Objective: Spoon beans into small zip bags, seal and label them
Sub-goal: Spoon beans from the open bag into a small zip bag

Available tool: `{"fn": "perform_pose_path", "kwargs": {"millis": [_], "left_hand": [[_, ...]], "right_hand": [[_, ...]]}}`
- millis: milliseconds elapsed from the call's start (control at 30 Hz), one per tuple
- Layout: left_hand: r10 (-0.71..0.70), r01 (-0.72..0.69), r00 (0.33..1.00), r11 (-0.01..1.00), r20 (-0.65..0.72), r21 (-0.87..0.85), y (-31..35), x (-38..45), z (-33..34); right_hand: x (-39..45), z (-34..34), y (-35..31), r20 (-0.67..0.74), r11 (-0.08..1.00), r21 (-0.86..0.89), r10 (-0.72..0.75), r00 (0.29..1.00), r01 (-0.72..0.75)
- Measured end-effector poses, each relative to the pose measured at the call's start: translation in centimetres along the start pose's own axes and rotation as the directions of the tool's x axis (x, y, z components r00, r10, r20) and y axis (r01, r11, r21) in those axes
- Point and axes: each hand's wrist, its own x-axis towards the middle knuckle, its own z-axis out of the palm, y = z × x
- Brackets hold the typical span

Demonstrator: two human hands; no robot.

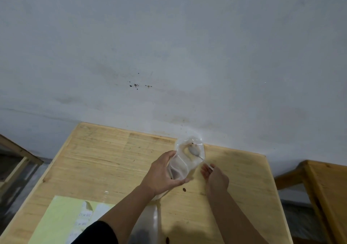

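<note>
My left hand (163, 174) grips a small clear zip bag (185, 159) above the wooden table (105, 159), its mouth held open toward the wall. My right hand (216, 178) holds the handle of a metal spoon (195, 151) whose bowl is inside the bag's mouth. A few dark beans show at the bag's lower part near my left palm. A single brown bean (184, 189) lies loose on the table below the bag, and another bean (167, 240) sits near the front edge.
A pale green label sheet (62, 219) with white stickers lies at the front left. A large clear bag (148, 225) lies under my left forearm. A wooden chair (319, 187) stands to the right, and a grey wall rises behind the table.
</note>
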Motion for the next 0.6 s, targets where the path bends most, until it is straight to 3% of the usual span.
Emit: {"fn": "perform_pose_path", "kwargs": {"millis": [100,367,600], "left_hand": [[-0.009,0.009,1.0,1.0,0.005,-0.001,-0.3,-0.1,0.0],[-0.003,0.004,1.0,1.0,-0.014,0.007,-0.4,0.6,-0.4],[-0.008,0.009,0.999,1.0,-0.035,0.026,-0.3,0.9,-0.6]], "right_hand": [[0.0,0.5,0.1,0.041,0.993,0.109,0.036,0.999,-0.04],[1.1,-0.5,0.6,0.194,0.996,0.09,0.008,0.981,-0.026],[1.0,-1.6,-0.1,0.154,0.998,0.038,0.039,0.987,-0.046]]}}
